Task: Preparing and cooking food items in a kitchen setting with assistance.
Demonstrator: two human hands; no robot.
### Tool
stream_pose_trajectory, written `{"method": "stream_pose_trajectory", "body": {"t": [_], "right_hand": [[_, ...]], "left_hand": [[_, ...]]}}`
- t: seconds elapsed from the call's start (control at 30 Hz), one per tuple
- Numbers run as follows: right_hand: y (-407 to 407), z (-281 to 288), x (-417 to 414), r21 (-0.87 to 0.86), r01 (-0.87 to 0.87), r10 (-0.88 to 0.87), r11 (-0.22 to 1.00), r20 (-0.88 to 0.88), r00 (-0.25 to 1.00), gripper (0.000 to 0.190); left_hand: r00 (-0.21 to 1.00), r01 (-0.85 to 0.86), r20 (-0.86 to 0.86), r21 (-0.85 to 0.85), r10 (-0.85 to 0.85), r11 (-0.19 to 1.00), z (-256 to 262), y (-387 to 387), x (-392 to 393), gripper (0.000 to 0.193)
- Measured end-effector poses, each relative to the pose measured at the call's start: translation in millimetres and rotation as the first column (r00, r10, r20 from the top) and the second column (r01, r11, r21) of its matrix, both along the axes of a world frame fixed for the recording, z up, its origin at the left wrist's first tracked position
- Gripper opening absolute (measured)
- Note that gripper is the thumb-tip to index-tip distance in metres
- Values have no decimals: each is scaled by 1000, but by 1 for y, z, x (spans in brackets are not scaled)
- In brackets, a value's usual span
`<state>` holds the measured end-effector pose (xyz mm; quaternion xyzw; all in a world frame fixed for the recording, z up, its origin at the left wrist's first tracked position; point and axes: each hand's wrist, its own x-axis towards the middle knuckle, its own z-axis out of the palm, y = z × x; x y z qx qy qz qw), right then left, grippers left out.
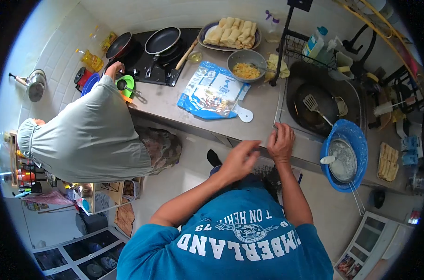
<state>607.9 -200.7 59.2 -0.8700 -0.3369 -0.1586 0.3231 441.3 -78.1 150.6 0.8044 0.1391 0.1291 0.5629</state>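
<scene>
My left hand (240, 160) is lifted in front of the counter's edge, somewhat blurred, its fingers apart and nothing in it. My right hand (282, 142) rests on the counter's front edge beside the sink, fingers bent, holding nothing that I can see. Beyond them a white cutting board (244, 112) lies partly under a blue and white plastic package (212, 92). A grey bowl (246, 66) with a yellow-orange filling and a spoon stands behind the package. Farther back, a plate (212, 43) bears a pile of rolled, filled wrappers (233, 32).
Another person (89, 133) stands at left, a hand near the black stove (163, 71) with its pans. The sink (292, 115) holds a wok (311, 112) and a slotted turner (313, 105). A blue basin (360, 154) with a floury strainer (342, 161) stands at the right.
</scene>
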Motion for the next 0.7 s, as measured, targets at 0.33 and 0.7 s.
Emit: {"method": "stream_pose_trajectory", "body": {"t": [0.33, 0.7], "right_hand": [[3, 0, -1, 0, -18, 18, 1000, -2, 1000, 35], [2, -3, -1, -20, 0, 0, 1000, -13, 1000, 35]], "left_hand": [[872, -400, -343, -87, 350, 912, -65, 27, -95, 31], [780, -605, -120, 107, 614, 789, -65, 128, -98, 29]]}}
